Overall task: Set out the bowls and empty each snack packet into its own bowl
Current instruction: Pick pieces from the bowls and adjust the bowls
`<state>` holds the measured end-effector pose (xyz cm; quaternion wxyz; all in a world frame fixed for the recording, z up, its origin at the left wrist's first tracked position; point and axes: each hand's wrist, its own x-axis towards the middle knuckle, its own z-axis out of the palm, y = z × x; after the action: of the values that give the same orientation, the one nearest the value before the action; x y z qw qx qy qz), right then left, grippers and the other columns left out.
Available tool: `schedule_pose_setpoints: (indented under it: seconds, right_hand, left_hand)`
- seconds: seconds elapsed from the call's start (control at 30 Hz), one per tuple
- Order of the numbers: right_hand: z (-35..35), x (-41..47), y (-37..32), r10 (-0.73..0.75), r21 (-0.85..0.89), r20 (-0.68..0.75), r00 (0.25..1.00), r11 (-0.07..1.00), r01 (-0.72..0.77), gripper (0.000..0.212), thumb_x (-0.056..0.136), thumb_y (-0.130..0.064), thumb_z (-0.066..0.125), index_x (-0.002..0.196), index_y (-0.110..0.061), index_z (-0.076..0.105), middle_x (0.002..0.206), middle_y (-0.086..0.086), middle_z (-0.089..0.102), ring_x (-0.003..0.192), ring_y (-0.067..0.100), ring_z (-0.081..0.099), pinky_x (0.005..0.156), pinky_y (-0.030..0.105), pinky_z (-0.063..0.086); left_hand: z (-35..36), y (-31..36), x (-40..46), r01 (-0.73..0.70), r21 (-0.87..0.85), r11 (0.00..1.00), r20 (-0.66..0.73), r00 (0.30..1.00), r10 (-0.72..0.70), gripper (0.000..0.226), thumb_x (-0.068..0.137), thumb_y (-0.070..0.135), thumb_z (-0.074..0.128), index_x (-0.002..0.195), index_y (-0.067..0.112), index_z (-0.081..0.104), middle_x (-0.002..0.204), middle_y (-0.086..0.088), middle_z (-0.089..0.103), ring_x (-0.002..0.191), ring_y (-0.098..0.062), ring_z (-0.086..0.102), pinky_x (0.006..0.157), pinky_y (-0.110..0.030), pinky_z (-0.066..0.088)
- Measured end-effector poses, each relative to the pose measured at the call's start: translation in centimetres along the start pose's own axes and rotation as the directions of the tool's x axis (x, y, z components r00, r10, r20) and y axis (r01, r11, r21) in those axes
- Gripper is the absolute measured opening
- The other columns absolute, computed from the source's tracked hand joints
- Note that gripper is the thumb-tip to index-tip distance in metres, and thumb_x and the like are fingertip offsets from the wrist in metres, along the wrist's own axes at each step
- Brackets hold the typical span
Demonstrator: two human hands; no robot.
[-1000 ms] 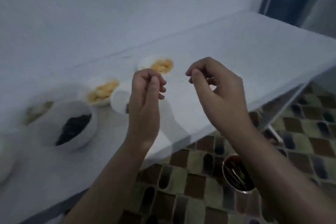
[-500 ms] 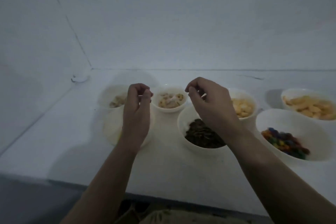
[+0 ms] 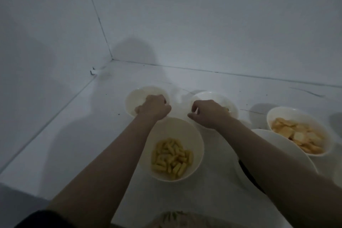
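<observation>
From the head camera, the room is dim and a little blurred. A smooth white bench (image 3: 55, 144) fills a corner between two plain white walls. On it stand round white bowls with glossy walls. The nearest bowl (image 3: 185, 131) is deep and holds short yellow stick snacks (image 3: 171, 157) with a dry, puffed look. At the right a second bowl (image 3: 277, 116) holds flat pale orange chips (image 3: 299, 135); its far side is close to the picture's edge.

The left hand (image 3: 153, 107) hangs over a far bowl (image 3: 137, 96), its fingers curled tight under the palm; I cannot tell if they pinch something. The right hand (image 3: 209, 113) is over another far bowl (image 3: 218, 96), fingers bent downward, thumb and forefinger close together, and what is between them is not visible. The contents of both far bowls are hidden by the hands.

A large bowl (image 3: 281, 142) under the right forearm is mostly covered; only something dark shows inside it.
</observation>
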<state>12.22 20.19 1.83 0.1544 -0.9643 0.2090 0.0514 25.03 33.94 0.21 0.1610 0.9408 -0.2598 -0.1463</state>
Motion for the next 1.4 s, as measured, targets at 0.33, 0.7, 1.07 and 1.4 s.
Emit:
schedule_pose_setpoints:
  seconds: [0.33, 0.7, 1.07, 1.4]
  right_hand:
    - [0.3, 3.9, 3.1, 0.138, -0.227, -0.110, 0.984, 0.961, -0.160, 0.025, 0.091, -0.006, 0.048, 0.111, -0.016, 0.061, 0.115, 0.007, 0.061, 0.106, 0.029, 0.059, 0.079, 0.039, 0.050]
    - [-1.2, 4.9, 10.6, 0.269, -0.133, -0.267, 0.925, 0.941, -0.312, 0.035, 0.091, -0.006, 0.045, 0.111, -0.023, 0.069, 0.111, 0.005, 0.067, 0.101, 0.028, 0.063, 0.079, 0.035, 0.053]
    - [-2.3, 2.1, 11.8, 0.225, 0.004, -0.313, 0.923, 0.972, -0.235, 0.031, 0.092, -0.028, 0.056, 0.122, -0.021, 0.061, 0.119, 0.003, 0.064, 0.110, 0.026, 0.057, 0.089, 0.036, 0.046]
    - [-4.1, -10.4, 15.4, 0.446, 0.375, -0.392, 0.805, 0.876, -0.303, 0.018, 0.092, -0.024, 0.058, 0.106, -0.022, 0.070, 0.094, -0.006, 0.068, 0.087, 0.014, 0.061, 0.078, 0.031, 0.048]
  left_hand:
    - [0.8, 3.5, 4.5, -0.207, 0.188, 0.960, 0.008, 0.978, 0.209, 0.010, 0.082, 0.009, 0.053, 0.085, 0.017, 0.058, 0.102, -0.009, 0.058, 0.096, -0.033, 0.056, 0.086, -0.047, 0.046]
    - [2.9, 9.2, 8.1, -0.342, 0.042, 0.939, -0.008, 0.939, 0.343, 0.031, 0.080, -0.002, 0.050, 0.093, 0.021, 0.067, 0.105, -0.007, 0.066, 0.097, -0.031, 0.060, 0.072, -0.036, 0.048]
    - [3.6, 10.4, 6.5, -0.415, 0.073, 0.907, -0.161, 0.892, 0.422, 0.040, 0.088, 0.013, 0.056, 0.127, 0.018, 0.061, 0.126, -0.005, 0.059, 0.115, -0.029, 0.051, 0.090, -0.045, 0.050]
    - [4.7, 18.5, -3.1, -0.646, -0.078, 0.759, -0.106, 0.763, 0.638, 0.026, 0.089, 0.018, 0.056, 0.111, 0.025, 0.068, 0.116, 0.005, 0.063, 0.113, -0.017, 0.052, 0.092, -0.036, 0.046]
